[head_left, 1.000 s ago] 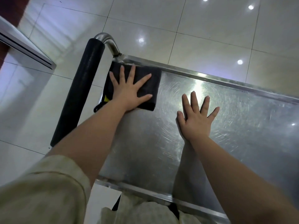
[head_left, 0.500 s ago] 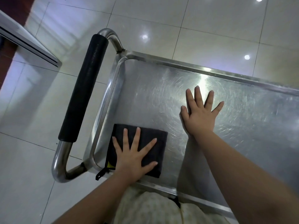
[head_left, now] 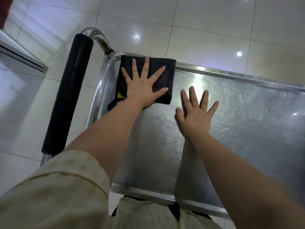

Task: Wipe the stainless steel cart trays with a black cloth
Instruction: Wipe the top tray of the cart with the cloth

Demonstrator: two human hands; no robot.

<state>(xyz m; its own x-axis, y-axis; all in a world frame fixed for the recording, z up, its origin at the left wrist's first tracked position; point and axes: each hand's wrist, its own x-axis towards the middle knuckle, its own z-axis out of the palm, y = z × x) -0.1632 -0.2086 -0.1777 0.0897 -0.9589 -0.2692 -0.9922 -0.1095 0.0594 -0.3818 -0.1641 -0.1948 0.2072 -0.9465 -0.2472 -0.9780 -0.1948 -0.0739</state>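
At the far left corner of the stainless steel tray [head_left: 247, 129], hard against the corner where the handle's steel tube comes in, sits the black cloth [head_left: 158, 66], folded into a thick pad whose far edge laps up onto the tray's rim. Half a second ago that same cloth was down at the near left corner, close to the person's body, so it has been pushed the whole depth of the tray; a second ago it was up at this far corner as well. The left hand [head_left: 143, 90] lies flat on top of the cloth, fingers straight and fanned wide, thumb out to the side, pressing down rather than gripping anything. The right hand [head_left: 194, 116] has stayed where it was, palm down on the bare metal just beside the cloth's near right corner but not touching it, fingers spread and holding nothing. A small yellow tag [head_left: 120, 95] peeks out at the cloth's left edge beside the wrist, with a black hanging loop [head_left: 111, 104] trailing below it over the tray's left rim; any print on the tag is too small to read. The black foam grip [head_left: 69, 90] of the cart handle runs along the left, and a pale sleeve [head_left: 57, 187] covers the upper left arm
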